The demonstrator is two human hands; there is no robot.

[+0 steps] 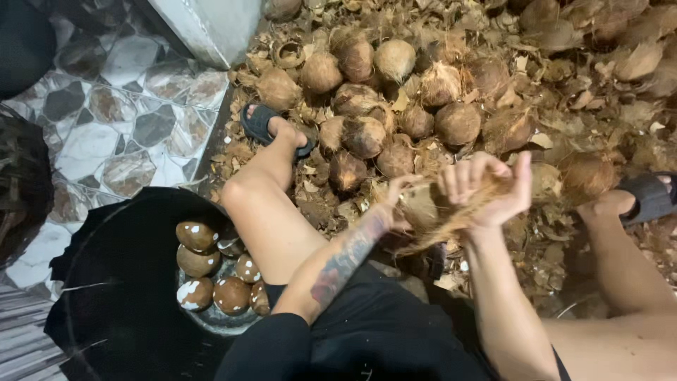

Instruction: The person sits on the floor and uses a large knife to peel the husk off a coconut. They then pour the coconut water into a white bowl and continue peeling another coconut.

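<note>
— What are the hands doing?
— The right hand is closing its grip on a strip of brown fibrous husk; the left hand is clasping the half-husked brown coconut between the knees, above the husk-littered floor.

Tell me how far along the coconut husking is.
Done: several peeled coconuts lie in the black tub. In hand: left hand and right hand tear fibre off one coconut. Left: a heap of husked-over coconuts beyond the feet.
</note>
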